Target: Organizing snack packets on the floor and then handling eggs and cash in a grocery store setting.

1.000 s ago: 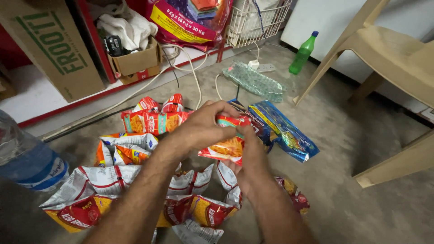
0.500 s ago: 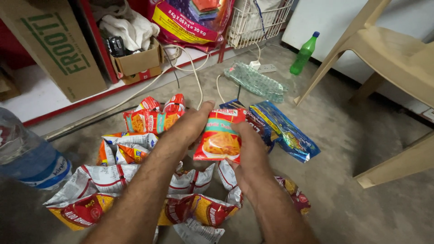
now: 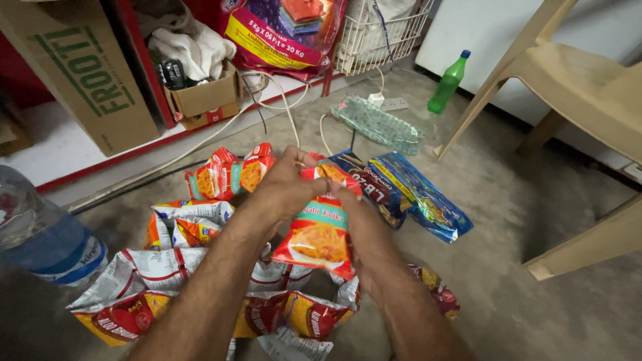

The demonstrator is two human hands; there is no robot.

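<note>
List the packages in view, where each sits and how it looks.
Orange-red snack packet: held in both hands, centre.
Blue packets: floor, right of hands, long, glossy.
Red-orange snack strip: floor, behind hands.
Cardboard carton: upper left, brown, green print.
Purple-yellow sack: top centre.

Soft, even indoor light, fairly dim, falls from above; shadows on the concrete floor [image 3: 535, 200] are faint. Mild glare glints on the blue foil packets [image 3: 421, 200]. Wide-angle bending stretches the edges, where the water bottle [image 3: 40, 234] looks soft.

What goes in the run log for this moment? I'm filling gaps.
left hand: grips snack packet top | right hand: holds packet side | below: packet strips on floor
</note>
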